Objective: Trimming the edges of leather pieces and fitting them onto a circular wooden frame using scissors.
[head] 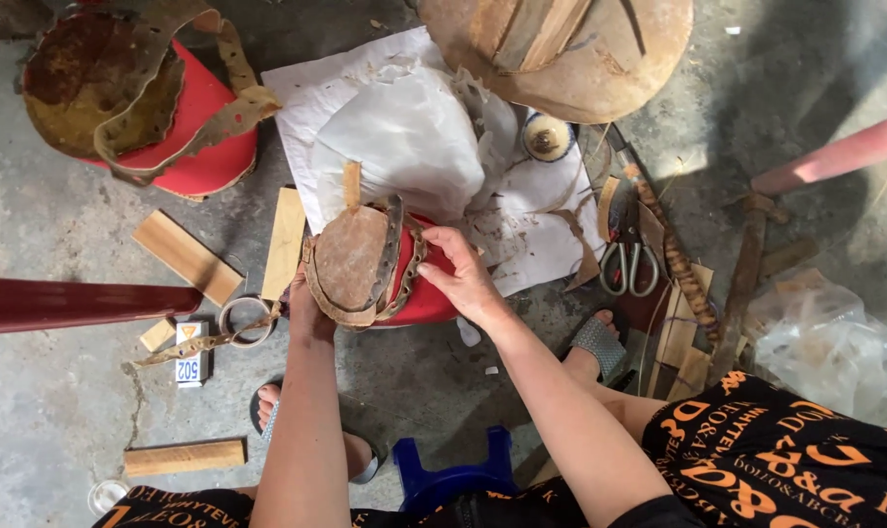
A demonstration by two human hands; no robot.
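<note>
- I see the small drum [375, 264] centre, on the floor [52, 401], left hand [304, 311] at its left edge, right hand [463, 274] on its right side.
- Paper sheet [521, 220] behind it; big drum [561, 49] beyond that.
- Second drum [140, 98] far left.
- Scissors [629, 264] right of the sheet.
- Wood blocks [184, 256] left; another [184, 457] near my feet.

Between the hands sits a round red drum [426, 293] with a brown hide skin [350, 259]; beyond them, crumpled white cloth [404, 137]; rightward, silver-handled scissors [629, 266].
</note>
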